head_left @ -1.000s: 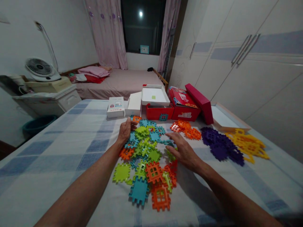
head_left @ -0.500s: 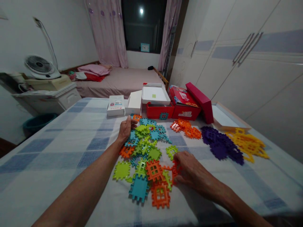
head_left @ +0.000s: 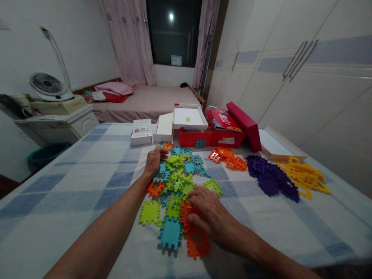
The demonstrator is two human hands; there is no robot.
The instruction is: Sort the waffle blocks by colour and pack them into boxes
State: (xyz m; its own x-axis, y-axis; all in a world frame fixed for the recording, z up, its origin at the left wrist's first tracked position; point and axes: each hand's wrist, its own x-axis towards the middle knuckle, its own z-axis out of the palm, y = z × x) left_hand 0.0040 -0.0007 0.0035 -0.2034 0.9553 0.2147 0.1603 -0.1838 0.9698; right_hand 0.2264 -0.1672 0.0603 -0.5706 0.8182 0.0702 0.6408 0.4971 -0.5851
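Observation:
A mixed pile of toothed plastic building tiles lies before me, with lime tiles (head_left: 176, 182), blue tiles (head_left: 170, 233) and orange ones. My left hand (head_left: 154, 159) rests at the pile's upper left edge, its fingers partly curved against the tiles and holding none that I can see. Over the front right of the pile, my right hand (head_left: 207, 209) has its thumb and fingers closed around an orange window tile (head_left: 184, 217), which stands tilted. Another orange tile (head_left: 198, 244) lies partly under that hand. A lime window tile (head_left: 213, 186) is just beyond its knuckles.
Sorted heaps of orange tiles (head_left: 229, 158), purple tiles (head_left: 271, 176) and yellow tiles (head_left: 305, 176) lie to the right. White boxes (head_left: 141, 132) and a red box (head_left: 225, 126) stand at the back, with a shallow tray (head_left: 280, 143) beside the wardrobe.
My right hand has moved left, from the pile's right edge onto the orange tiles. The orange window tile that lay flat is now tilted in its grasp. My left hand has stayed put.

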